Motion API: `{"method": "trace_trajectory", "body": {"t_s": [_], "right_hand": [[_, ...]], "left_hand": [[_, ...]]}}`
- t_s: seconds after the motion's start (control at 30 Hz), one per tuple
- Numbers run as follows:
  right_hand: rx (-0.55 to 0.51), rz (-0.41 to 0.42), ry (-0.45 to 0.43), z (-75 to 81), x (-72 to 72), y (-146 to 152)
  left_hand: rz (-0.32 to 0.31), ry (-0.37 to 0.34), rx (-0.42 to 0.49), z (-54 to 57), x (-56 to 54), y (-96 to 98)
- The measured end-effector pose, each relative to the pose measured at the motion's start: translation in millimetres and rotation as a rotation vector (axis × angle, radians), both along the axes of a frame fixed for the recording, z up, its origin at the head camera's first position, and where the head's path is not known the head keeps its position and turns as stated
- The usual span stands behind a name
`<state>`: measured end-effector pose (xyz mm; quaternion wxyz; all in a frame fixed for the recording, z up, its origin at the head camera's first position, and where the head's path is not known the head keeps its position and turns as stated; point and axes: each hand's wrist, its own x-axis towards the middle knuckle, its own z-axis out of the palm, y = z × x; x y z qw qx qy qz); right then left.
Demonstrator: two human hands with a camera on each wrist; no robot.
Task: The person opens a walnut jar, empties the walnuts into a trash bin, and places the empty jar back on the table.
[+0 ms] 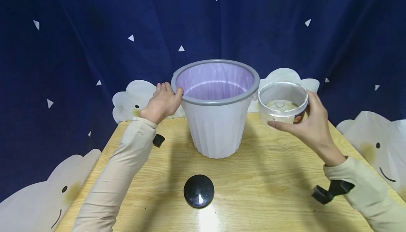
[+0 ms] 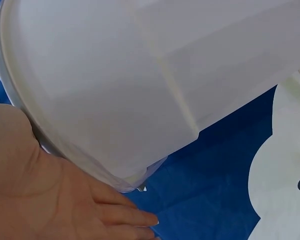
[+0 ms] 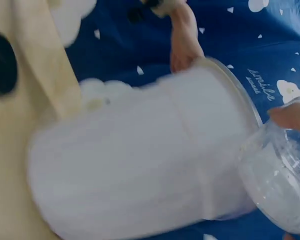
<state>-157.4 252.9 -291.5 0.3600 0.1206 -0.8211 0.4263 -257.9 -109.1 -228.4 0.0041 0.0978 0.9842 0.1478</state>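
Note:
A white trash bin (image 1: 215, 130) with a grey rim and a purple bag lining (image 1: 219, 77) stands upright on the wooden table. My left hand (image 1: 163, 101) is at the left of its rim, thumb right at the grey edge and fingers straight, palm showing in the left wrist view. On the other side, my right hand (image 1: 312, 126) holds a clear round plastic tub (image 1: 282, 100) in the air, thumb in front and fingers round its right side. Its top faces up, and a bit of dark label (image 1: 299, 117) shows near the fingers.
A glossy black round object (image 1: 198, 191) lies on the table (image 1: 266, 189) in front of the bin. Behind hangs a dark blue curtain (image 1: 196, 17) with white triangles and cloud shapes. Black straps sit on both wrists.

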Motion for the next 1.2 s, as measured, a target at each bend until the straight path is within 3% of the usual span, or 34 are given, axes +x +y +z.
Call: {"method": "trace_trajectory", "body": {"t_s": [0.2,0.37,0.5,0.8,1.2], "right_hand": [[-0.039,0.099,-0.187,-63.2,26.8,-20],[-0.039,0.184,-0.339,-116.3,40.3,-42],[-0.086,0.246,-0.422,-147.6,47.4,-58],[-0.172,0.292,-0.511,-184.4,51.8,-85],[-0.158,0.267,-0.503,-207.0,59.2,-98]], "left_hand": [[0.001,0.003,0.002,1.8,0.2,-3.9],[-0.003,0.005,0.001,2.3,-0.5,-4.1],[-0.009,0.003,0.004,2.2,-1.0,-2.7],[-0.014,-0.012,0.017,1.7,-0.4,-1.6],[-0.031,-0.002,0.041,-5.3,0.5,-2.1]]}}
